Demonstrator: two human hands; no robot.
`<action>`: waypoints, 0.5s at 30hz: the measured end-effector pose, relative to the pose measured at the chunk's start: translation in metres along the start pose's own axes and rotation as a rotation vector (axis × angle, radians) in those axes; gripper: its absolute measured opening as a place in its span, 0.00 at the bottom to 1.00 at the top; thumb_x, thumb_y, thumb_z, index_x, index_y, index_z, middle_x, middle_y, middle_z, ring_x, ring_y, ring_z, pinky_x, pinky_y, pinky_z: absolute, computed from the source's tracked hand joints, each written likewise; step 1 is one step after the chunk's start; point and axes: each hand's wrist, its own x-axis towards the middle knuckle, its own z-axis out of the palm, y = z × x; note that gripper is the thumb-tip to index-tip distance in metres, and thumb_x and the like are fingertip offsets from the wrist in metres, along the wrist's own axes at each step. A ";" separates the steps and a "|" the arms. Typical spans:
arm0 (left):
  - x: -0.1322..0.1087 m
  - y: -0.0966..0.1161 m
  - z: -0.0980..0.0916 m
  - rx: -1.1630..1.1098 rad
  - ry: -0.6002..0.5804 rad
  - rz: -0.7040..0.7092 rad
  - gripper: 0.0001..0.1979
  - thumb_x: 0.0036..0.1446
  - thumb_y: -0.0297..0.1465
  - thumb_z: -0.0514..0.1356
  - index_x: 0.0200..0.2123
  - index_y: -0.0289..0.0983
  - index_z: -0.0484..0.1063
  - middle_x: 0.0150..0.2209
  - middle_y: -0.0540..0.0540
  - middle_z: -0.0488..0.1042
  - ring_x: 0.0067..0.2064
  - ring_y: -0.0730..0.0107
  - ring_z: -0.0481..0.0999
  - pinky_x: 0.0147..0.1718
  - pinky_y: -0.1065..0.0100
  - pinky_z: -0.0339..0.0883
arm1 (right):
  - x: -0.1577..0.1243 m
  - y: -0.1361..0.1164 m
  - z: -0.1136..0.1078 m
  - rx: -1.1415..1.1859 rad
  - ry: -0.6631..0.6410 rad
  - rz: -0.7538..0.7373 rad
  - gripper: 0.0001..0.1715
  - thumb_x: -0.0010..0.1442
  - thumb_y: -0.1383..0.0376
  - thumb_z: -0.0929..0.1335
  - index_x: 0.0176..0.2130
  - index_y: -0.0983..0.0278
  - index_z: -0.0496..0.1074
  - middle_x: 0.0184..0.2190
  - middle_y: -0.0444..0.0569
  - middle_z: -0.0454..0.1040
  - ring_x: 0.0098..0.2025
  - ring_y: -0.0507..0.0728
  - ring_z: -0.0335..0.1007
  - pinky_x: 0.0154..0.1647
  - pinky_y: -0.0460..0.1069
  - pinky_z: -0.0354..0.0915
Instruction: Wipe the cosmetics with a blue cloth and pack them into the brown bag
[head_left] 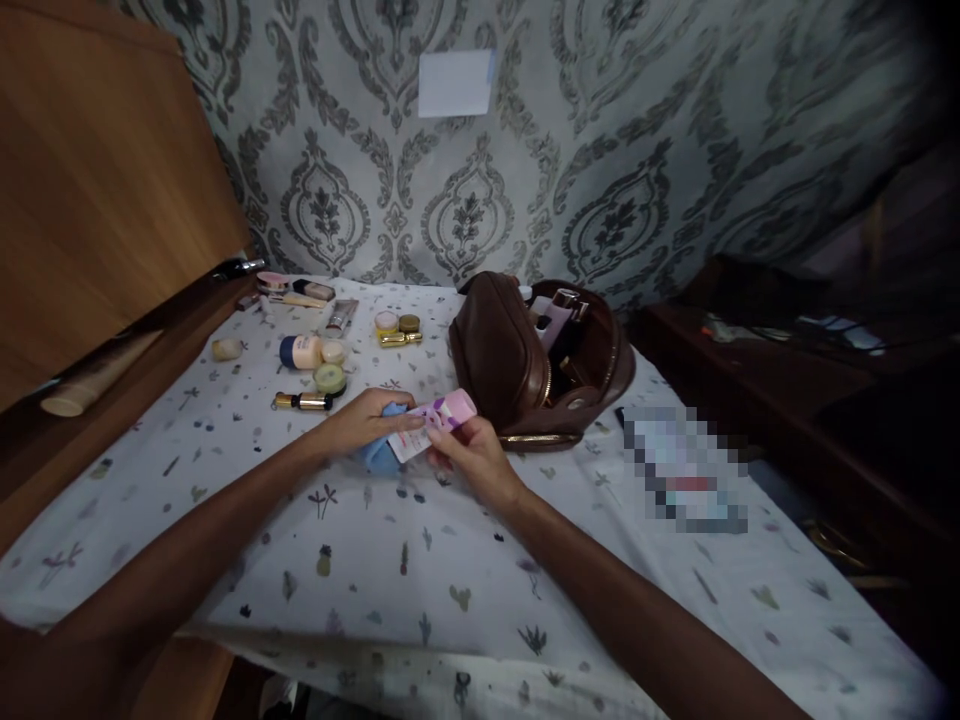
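My left hand (369, 418) is closed round a crumpled light blue cloth (381, 456), which lies against the lower end of a small bottle. The bottle (414, 440) is white and purple with a rounded pink top, held tilted over the near middle of the table. My right hand (484, 465) grips it near the pink end, the thumb on its front. Just behind my right hand stands an open brown cosmetic bag (499, 345), its unzipped mouth showing pink and dark bottles (556, 322) inside.
On the left lie a blue-capped bottle (301, 352), a green-lidded jar (330, 379), a black-and-gold tube (302, 401) and small jars (386, 323). A blurred-out flat object (686, 470) lies right. A wooden panel (105, 150) stands left; patterned wall behind.
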 end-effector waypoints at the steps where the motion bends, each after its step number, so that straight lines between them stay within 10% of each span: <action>1: -0.001 0.002 0.002 0.028 0.058 -0.007 0.19 0.60 0.47 0.56 0.33 0.36 0.71 0.27 0.51 0.70 0.30 0.69 0.69 0.30 0.71 0.62 | 0.000 0.002 0.000 -0.006 0.012 -0.009 0.27 0.47 0.44 0.76 0.29 0.63 0.71 0.20 0.41 0.69 0.20 0.49 0.59 0.21 0.46 0.56; 7: -0.010 0.015 0.020 0.198 0.595 0.111 0.27 0.65 0.45 0.53 0.61 0.36 0.57 0.51 0.38 0.71 0.50 0.58 0.73 0.51 0.58 0.67 | 0.004 0.017 0.002 0.081 0.109 -0.006 0.29 0.51 0.42 0.73 0.36 0.64 0.75 0.30 0.44 0.76 0.32 0.53 0.70 0.36 0.48 0.67; 15: -0.012 0.003 0.058 0.367 0.235 0.314 0.30 0.70 0.38 0.47 0.70 0.41 0.40 0.70 0.35 0.52 0.70 0.56 0.54 0.66 0.51 0.55 | 0.005 0.011 0.004 0.243 0.165 0.122 0.33 0.50 0.38 0.71 0.38 0.63 0.73 0.29 0.45 0.77 0.35 0.57 0.75 0.34 0.50 0.70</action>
